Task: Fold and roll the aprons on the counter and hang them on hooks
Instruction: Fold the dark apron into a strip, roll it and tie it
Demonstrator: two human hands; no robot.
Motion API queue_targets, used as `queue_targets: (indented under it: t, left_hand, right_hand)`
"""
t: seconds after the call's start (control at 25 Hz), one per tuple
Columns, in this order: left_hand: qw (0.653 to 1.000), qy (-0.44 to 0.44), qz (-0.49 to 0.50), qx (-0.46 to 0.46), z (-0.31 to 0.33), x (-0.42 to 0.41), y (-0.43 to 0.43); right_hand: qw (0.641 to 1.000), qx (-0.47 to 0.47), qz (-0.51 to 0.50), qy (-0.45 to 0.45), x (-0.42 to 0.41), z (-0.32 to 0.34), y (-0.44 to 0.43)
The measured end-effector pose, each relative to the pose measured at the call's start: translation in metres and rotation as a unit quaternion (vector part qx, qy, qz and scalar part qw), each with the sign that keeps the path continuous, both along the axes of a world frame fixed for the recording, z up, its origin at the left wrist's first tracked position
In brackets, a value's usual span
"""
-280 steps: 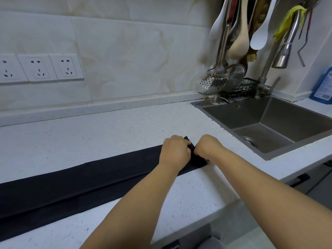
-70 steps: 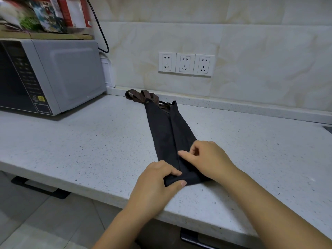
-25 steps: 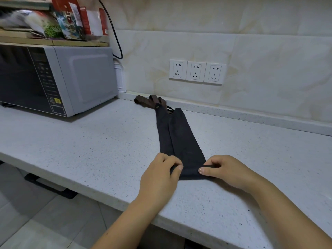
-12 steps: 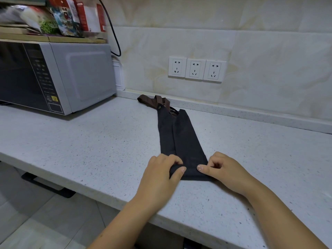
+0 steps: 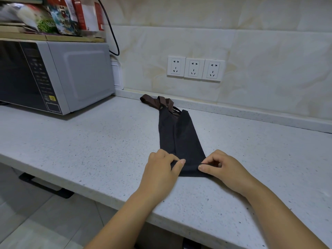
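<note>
A black apron [image 5: 179,137], folded into a long narrow strip, lies on the white speckled counter [image 5: 89,150] and runs from the wall toward me. Its brown straps [image 5: 158,101] are bunched at the far end by the backsplash. The near end is rolled up into a short thick roll. My left hand [image 5: 161,168] grips the roll's left side with curled fingers and thumb. My right hand [image 5: 221,168] pinches the roll's right side between thumb and curled fingers.
A grey microwave [image 5: 53,76] stands at the back left of the counter, with packets [image 5: 59,17] stacked on top and a black cable [image 5: 111,33] behind it. A row of wall sockets [image 5: 195,69] sits above the apron. The counter's front edge drops to a tiled floor [image 5: 36,221].
Since 11.2 s ago, most of the long strip has been rolled up toward the strap end. Over the last second both hands turned the roll slightly farther along the strip.
</note>
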State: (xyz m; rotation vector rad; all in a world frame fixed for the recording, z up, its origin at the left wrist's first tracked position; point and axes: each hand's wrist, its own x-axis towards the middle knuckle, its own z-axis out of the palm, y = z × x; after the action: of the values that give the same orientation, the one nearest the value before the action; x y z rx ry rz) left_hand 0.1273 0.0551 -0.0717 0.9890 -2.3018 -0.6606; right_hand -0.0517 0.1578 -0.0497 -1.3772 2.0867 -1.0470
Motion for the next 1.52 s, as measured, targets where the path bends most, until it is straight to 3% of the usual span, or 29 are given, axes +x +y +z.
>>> queue_targets:
  t: [0.2,0.4,0.76,0.96,1.08,1.24,1.36,1.52]
  left_hand:
    - [0.999,0.033,-0.033,-0.027,-0.006,0.004,0.002]
    - [0.999,0.011,-0.049,-0.013,-0.004,0.002,-0.001]
    - [0.998,0.05,-0.045,-0.001,-0.001,0.008,0.004]
    - [0.998,0.026,-0.045,0.03,0.0,0.004,0.002]
    - [0.998,0.031,-0.037,0.034,0.002,0.005,0.002]
    - [0.997,0.045,-0.059,-0.011,-0.003,0.008,0.005]
    - [0.997,0.019,-0.071,-0.036,-0.003,0.007,0.006]
    - [0.998,0.046,-0.046,0.0,0.001,0.005,0.005]
  right_hand:
    - [0.999,0.045,-0.014,-0.012,0.001,0.002,-0.003]
    - [0.999,-0.005,0.015,-0.051,0.003,0.001,0.003]
    - [0.998,0.048,0.014,-0.044,0.002,0.005,0.002]
    - [0.999,-0.018,0.013,-0.025,0.005,0.002,0.005]
    - [0.999,0.008,0.035,-0.028,0.004,0.005,0.007]
    - [0.999,0.04,0.034,-0.008,0.001,0.006,0.001]
    - [0.999,0.03,0.018,-0.018,0.004,0.004,0.001]
    - [0.998,0.012,0.038,-0.058,0.003,0.005,0.009]
